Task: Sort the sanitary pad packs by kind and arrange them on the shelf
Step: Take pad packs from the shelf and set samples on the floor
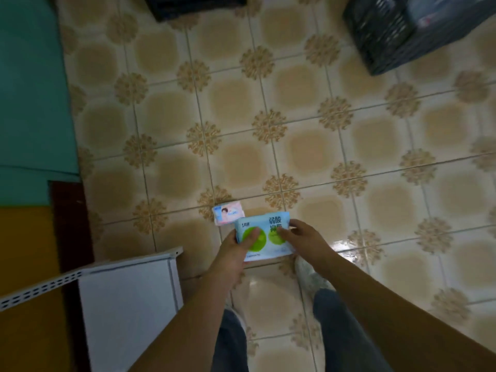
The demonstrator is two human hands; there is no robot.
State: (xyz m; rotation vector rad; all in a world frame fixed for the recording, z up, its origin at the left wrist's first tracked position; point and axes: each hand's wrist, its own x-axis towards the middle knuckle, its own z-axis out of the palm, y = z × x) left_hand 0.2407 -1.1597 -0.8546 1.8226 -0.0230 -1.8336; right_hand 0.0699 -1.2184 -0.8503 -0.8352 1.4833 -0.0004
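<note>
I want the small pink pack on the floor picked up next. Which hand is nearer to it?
Left. The left hand grips the blue pack just below the pink pack; the right hand holds its far side.

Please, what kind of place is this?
Probably a small shop or its stockroom: a white metal shelf, dark plastic crates on the tiled floor, and packaged goods being handled.

Both forearms are bare, with no sleeves or jewellery showing. The left hand (236,253) and right hand (303,240) wear no gloves. The person wears blue-grey jeans (346,331) and pale, worn shoes (311,275).
</note>
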